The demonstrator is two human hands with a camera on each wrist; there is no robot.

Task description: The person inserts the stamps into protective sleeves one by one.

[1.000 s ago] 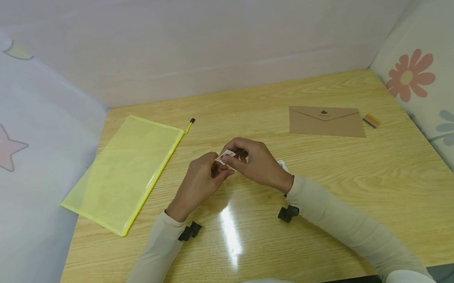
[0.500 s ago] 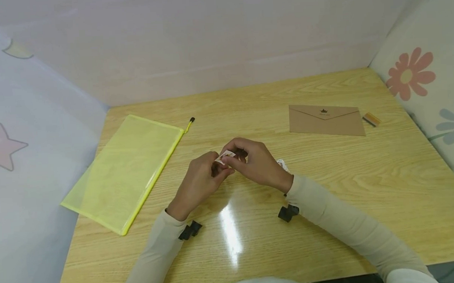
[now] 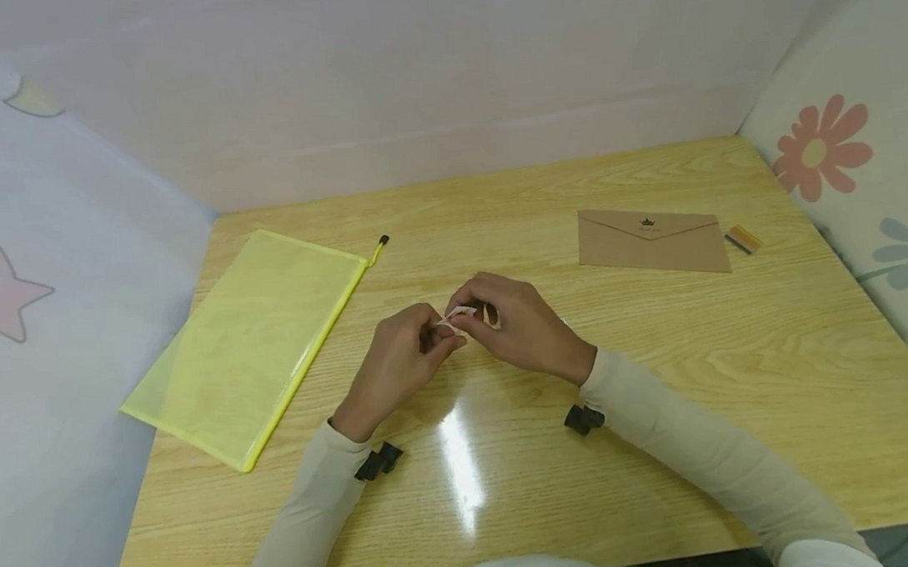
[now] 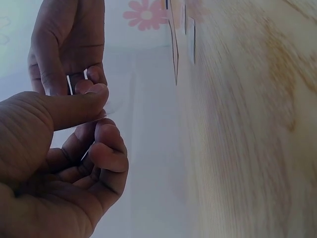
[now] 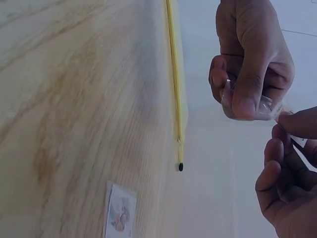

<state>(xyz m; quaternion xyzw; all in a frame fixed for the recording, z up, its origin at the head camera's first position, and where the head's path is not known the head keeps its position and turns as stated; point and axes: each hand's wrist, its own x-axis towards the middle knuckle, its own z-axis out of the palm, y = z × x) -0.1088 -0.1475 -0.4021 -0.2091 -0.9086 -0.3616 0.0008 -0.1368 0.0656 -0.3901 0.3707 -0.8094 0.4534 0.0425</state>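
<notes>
Over the middle of the table, my two hands meet at the fingertips. My left hand (image 3: pixel 398 352) pinches a small clear plastic sleeve (image 5: pixel 228 103) between thumb and fingers, best seen in the right wrist view. Thumb and fingers of my right hand (image 3: pixel 523 324) pinch a small white printed paper piece (image 3: pixel 465 311) at the sleeve's edge. The fingers hide much of both, so I cannot tell how far the paper is inside the sleeve. Another small stamp-like picture card (image 5: pixel 120 212) lies on the table by my right wrist, mostly hidden in the head view.
A yellow zip pouch (image 3: pixel 249 349) with a black-tipped pull (image 3: pixel 383 240) lies at the left. At the back right lies a brown envelope (image 3: pixel 651 250) with a crown print, beside a small orange-and-dark striped piece (image 3: pixel 743 240). Walls border the wooden table (image 3: pixel 692 442).
My right hand has shifted slightly right, and the paper piece it pinches has tilted. The right wrist now covers more of the card on the table. My left hand has barely moved.
</notes>
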